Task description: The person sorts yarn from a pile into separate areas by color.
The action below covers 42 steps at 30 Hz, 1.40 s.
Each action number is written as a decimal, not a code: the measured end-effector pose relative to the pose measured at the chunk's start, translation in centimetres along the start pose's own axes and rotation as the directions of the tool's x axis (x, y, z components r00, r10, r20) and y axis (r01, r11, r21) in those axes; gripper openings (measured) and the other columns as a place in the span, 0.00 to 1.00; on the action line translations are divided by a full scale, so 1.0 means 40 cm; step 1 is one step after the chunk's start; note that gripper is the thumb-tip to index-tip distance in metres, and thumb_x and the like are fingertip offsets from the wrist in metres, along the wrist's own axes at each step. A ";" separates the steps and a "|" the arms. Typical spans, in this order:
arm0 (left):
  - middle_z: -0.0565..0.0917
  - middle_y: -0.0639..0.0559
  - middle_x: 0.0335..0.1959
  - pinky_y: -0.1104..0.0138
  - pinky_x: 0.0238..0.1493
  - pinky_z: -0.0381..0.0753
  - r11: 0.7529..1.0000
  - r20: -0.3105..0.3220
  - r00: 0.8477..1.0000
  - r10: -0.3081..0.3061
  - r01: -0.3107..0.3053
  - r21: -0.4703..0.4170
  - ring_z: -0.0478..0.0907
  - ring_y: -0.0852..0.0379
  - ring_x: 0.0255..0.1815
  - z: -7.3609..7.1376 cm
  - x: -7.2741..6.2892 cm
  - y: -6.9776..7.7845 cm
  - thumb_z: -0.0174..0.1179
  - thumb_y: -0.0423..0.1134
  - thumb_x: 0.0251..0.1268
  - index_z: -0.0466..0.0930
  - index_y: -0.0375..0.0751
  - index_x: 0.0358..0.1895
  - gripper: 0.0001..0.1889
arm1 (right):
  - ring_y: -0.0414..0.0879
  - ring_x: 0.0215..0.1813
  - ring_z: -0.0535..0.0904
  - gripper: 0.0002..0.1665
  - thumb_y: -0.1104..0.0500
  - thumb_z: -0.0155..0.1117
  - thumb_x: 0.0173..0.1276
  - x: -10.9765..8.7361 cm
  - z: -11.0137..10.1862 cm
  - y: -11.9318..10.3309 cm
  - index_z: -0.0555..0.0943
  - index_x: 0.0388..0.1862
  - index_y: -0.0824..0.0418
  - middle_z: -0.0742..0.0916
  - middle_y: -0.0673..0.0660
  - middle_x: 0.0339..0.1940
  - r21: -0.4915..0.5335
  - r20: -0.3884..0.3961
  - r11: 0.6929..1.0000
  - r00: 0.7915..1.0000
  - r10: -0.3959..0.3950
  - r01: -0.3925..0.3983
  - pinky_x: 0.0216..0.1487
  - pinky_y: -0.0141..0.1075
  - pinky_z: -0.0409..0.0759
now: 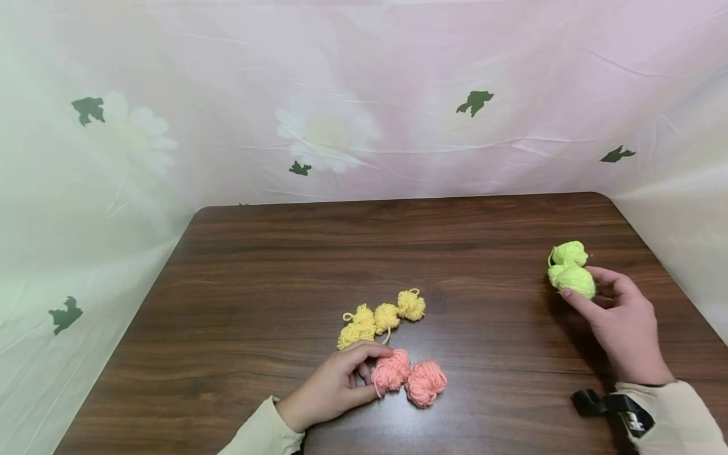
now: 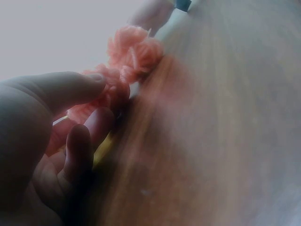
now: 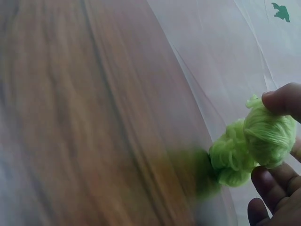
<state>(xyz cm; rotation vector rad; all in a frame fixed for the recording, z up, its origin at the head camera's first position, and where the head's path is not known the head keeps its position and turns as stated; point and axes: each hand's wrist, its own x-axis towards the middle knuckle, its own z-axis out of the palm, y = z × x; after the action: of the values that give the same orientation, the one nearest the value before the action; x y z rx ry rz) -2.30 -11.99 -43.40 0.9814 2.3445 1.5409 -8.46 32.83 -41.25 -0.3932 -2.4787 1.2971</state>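
Near the front middle of the table, my left hand (image 1: 341,382) pinches one of two coral yarn balls (image 1: 391,370) between thumb and fingers. The other coral ball (image 1: 425,383) sits against its right side. In the left wrist view the thumb lies over the nearer coral ball (image 2: 106,92). Over at the right, my right hand (image 1: 625,325) grips a lime-green yarn ball (image 1: 574,282) by its side. A second lime-green bunch (image 1: 570,253) adjoins it on the far side; the right wrist view shows the held ball (image 3: 269,134) between thumb and fingers.
A slanting row of several yellow yarn balls (image 1: 387,317) lies just beyond my left hand. The dark wood table (image 1: 273,265) ends at a floral cloth backdrop (image 1: 398,76), which also hangs along both sides. A black strap (image 1: 603,404) is around the right wrist.
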 end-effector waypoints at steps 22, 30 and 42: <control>0.81 0.50 0.58 0.74 0.29 0.79 1.000 -0.001 1.000 0.013 -0.013 0.004 0.76 0.67 0.34 0.001 0.001 0.001 0.69 0.35 0.64 0.76 0.47 0.63 0.24 | 0.30 0.42 0.73 0.29 0.60 0.77 0.60 0.040 -0.037 0.032 0.80 0.60 0.45 0.78 0.37 0.41 0.185 -0.159 0.966 0.965 0.210 -0.180 0.30 0.16 0.73; 0.81 0.51 0.56 0.74 0.28 0.79 1.000 -0.004 1.000 0.017 -0.017 0.005 0.75 0.69 0.33 0.001 0.000 -0.002 0.69 0.36 0.65 0.76 0.46 0.63 0.23 | 0.30 0.41 0.73 0.27 0.60 0.76 0.60 0.072 -0.039 0.069 0.79 0.56 0.43 0.79 0.37 0.40 0.250 -0.169 0.937 0.941 0.292 -0.246 0.29 0.16 0.74; 0.81 0.51 0.57 0.74 0.29 0.79 1.000 -0.006 1.000 0.017 -0.017 0.012 0.76 0.68 0.34 0.003 -0.001 -0.003 0.69 0.36 0.65 0.76 0.47 0.63 0.23 | 0.26 0.40 0.69 0.38 0.53 0.74 0.64 0.085 -0.050 0.092 0.73 0.72 0.56 0.75 0.31 0.40 0.075 -0.082 0.977 0.975 0.206 -0.200 0.31 0.15 0.70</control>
<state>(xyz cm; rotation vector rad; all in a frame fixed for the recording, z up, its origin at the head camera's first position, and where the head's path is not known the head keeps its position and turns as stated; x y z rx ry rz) -2.28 -11.96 -43.57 1.0031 2.3575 1.5399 -10.41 37.61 -42.72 -0.6884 -2.3634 1.4020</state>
